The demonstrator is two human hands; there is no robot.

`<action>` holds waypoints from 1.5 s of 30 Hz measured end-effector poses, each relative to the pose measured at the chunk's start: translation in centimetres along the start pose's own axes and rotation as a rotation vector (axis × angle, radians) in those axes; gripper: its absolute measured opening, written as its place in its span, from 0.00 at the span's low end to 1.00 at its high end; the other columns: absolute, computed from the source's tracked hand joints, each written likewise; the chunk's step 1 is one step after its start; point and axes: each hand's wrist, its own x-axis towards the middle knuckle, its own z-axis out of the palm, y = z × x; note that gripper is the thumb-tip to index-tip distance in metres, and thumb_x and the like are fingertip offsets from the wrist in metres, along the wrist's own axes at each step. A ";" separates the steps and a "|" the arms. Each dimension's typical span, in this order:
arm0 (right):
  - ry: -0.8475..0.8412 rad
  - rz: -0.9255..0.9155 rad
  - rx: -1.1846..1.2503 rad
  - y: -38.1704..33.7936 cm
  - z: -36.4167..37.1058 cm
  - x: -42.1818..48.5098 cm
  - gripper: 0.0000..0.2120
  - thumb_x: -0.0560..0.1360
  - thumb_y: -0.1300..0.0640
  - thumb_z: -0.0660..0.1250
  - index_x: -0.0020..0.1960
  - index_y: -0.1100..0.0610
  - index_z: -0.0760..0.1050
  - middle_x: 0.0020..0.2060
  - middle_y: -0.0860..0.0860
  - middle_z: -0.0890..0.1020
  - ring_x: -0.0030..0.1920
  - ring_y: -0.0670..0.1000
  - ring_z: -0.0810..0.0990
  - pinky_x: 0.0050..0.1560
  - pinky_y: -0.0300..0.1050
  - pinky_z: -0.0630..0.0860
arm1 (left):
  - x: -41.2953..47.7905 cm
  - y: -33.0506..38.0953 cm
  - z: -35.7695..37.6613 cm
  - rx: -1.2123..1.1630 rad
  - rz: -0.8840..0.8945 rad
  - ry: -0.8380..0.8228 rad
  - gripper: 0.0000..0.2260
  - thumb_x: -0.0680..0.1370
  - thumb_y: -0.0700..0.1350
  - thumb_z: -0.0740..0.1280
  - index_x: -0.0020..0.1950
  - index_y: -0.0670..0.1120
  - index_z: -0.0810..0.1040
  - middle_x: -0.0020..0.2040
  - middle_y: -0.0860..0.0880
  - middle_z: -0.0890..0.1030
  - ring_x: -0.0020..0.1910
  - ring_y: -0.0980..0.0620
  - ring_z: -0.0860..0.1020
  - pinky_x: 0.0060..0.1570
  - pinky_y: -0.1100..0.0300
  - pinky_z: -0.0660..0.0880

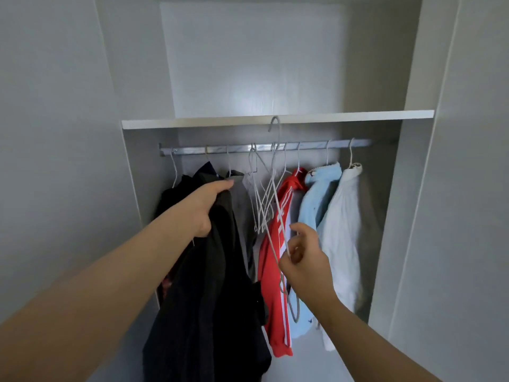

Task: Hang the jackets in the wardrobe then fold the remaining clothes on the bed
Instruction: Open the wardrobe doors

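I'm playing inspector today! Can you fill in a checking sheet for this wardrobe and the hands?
Surface: white shelf above a metal rail.
Job's things: dark jacket held up at left; red jacket, blue jacket and white jacket hang on the rail.
Clutter: bunch of empty hangers mid-rail.
Hands: left hand grips the dark jacket; right hand pinches a wire hanger, hook above the rail.
Cables: nothing seen.
Surroundings: grey wardrobe walls.
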 end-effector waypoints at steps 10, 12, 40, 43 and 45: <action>-0.148 -0.275 -0.365 -0.2 -6.6 -2.0 0.20 0.67 0.59 0.64 0.54 0.42 0.65 0.37 0.45 0.79 0.34 0.52 0.78 0.38 0.50 0.80 | -1.6 0.4 2.4 -0.093 0.041 0.102 0.16 0.73 0.57 0.69 0.45 0.43 0.79 0.45 0.44 0.77 0.43 0.46 0.76 0.45 0.56 0.75; -0.185 -0.236 -0.365 -0.1 -7.8 -1.3 0.16 0.70 0.59 0.64 0.56 0.46 0.71 0.39 0.50 0.81 0.37 0.53 0.79 0.44 0.51 0.80 | -1.5 0.0 3.2 -0.043 0.014 0.102 0.13 0.74 0.52 0.68 0.37 0.43 0.76 0.42 0.43 0.76 0.39 0.46 0.75 0.40 0.56 0.73; -0.157 0.280 0.362 -0.3 -16.0 4.5 0.16 0.77 0.53 0.65 0.34 0.62 0.77 0.19 0.50 0.61 0.18 0.45 0.57 0.21 0.35 0.56 | -1.8 0.0 4.7 0.403 0.304 0.213 0.14 0.78 0.40 0.65 0.63 0.37 0.74 0.58 0.38 0.78 0.45 0.44 0.77 0.50 0.52 0.74; -0.226 0.334 0.363 0.5 -16.5 4.3 0.17 0.78 0.54 0.64 0.33 0.60 0.77 0.20 0.51 0.60 0.20 0.46 0.56 0.22 0.36 0.55 | -1.2 0.1 4.4 0.378 0.314 0.224 0.16 0.80 0.43 0.62 0.66 0.39 0.72 0.61 0.38 0.77 0.53 0.41 0.76 0.53 0.51 0.74; -0.275 0.360 0.344 0.8 -16.8 4.1 0.17 0.78 0.54 0.64 0.33 0.60 0.77 0.21 0.51 0.60 0.21 0.46 0.56 0.23 0.36 0.55 | -0.9 0.2 4.5 0.352 0.302 0.242 0.18 0.82 0.44 0.58 0.70 0.40 0.68 0.64 0.38 0.74 0.60 0.40 0.74 0.58 0.50 0.72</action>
